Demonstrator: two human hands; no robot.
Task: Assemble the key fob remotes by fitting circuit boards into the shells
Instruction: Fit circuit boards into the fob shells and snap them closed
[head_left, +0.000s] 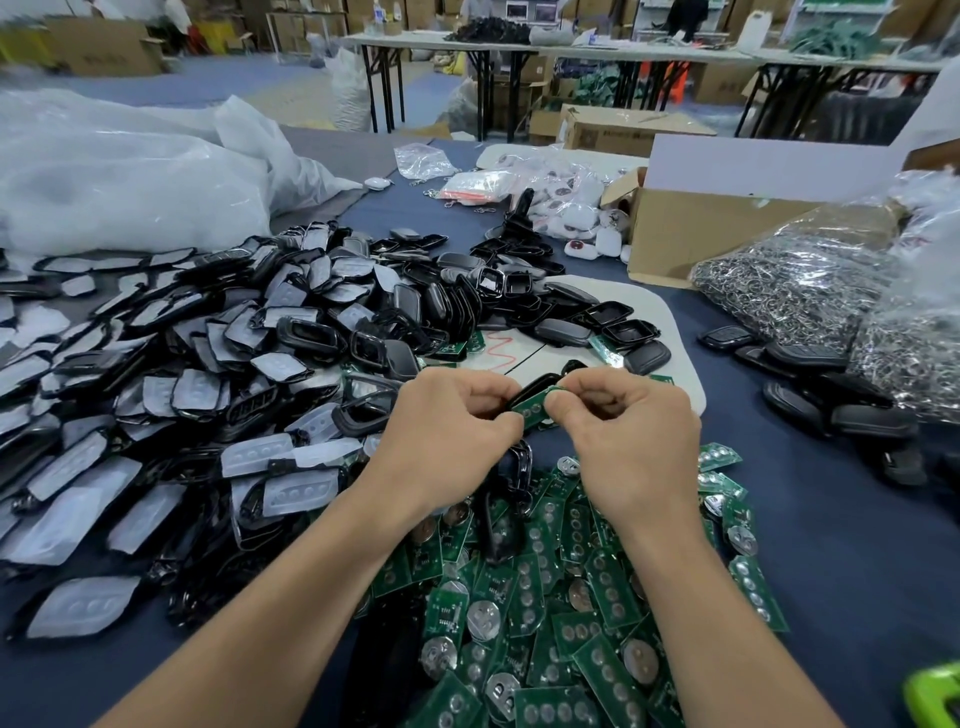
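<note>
Green fibreglass shows between the two thumbs: a green rectangular circuit board (534, 413) with a row of round button contacts lies against a black plastic key fob shell (536, 387). Both are held in the air over the blue cloth-covered table (841, 551), just beyond the heap of loose green circuit boards (566, 613).

The left hand (447, 436) has its fingers curled round the near end of the shell and board. The right hand (636, 431) pinches the far end, its thumb tip pressing on the board's face. Both hands are thus closed on the same half-built remote.

The step in hand looks to be the seating itself, with the board laid into the shell's open side and worked down. Whether its edges have dropped under the shell's rim I cannot tell, since the fingers cover most of the joint.

The next move, as I judge it, calls for even thumb pressure along the board so that it goes in flat rather than tipped, with the contacts lined up to the button openings. After that the piece can be set aside. A fresh shell would come from the large pile of black shells with translucent button pads (208, 395) on the left, and another board from the heap.

A clear bag of metal key rings (800, 291) and a brown cardboard box (691, 234) sit on the right, well apart from the work.
</note>
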